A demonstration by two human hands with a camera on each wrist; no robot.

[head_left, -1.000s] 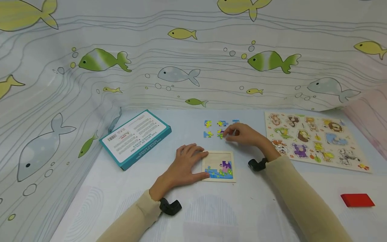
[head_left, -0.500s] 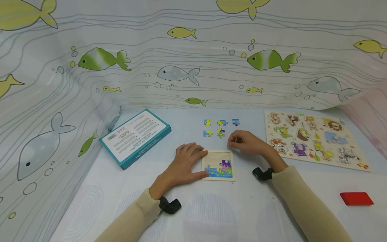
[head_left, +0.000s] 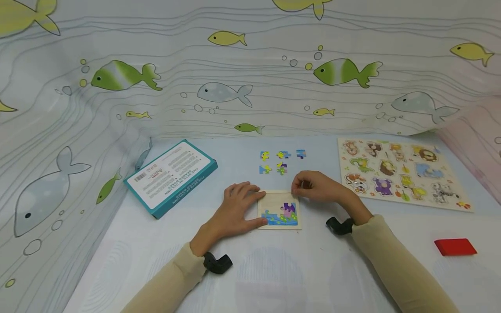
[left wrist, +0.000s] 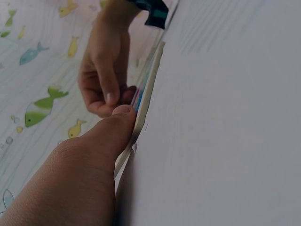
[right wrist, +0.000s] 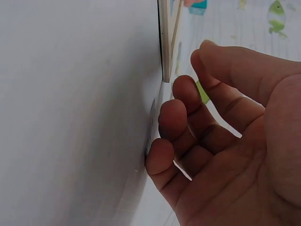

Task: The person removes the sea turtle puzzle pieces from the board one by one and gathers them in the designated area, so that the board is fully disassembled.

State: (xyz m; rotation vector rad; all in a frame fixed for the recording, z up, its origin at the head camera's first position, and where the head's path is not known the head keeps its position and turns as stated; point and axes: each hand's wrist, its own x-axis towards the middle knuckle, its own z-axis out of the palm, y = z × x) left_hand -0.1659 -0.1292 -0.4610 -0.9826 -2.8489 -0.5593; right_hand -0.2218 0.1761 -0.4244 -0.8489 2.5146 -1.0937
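Observation:
A small square wooden puzzle tray (head_left: 272, 200) lies on the table in the head view, with joined blue, green and purple puzzle pieces (head_left: 288, 216) along its bottom and right. My left hand (head_left: 234, 211) rests at its left side, fingers spread, index fingertip at the upper left corner. The left thumb (left wrist: 123, 113) lies against the tray's edge in the left wrist view. My right hand (head_left: 317, 187) is at the upper right corner, fingers loosely curled, thumb tip near the index finger. No piece shows between the right fingers (right wrist: 173, 117). Whether they touch the tray is unclear.
Several loose puzzle pieces (head_left: 282, 168) lie in two rows behind the tray. A teal-edged box (head_left: 172, 178) stands to the left. An animal puzzle board (head_left: 403, 174) lies at the right, with a red block (head_left: 455, 247) nearer the front.
My right hand has drawn back from the loose pieces towards me, then shifted left to the tray's upper right corner. The left hand keeps its place at the tray. The head view has shifted slightly.

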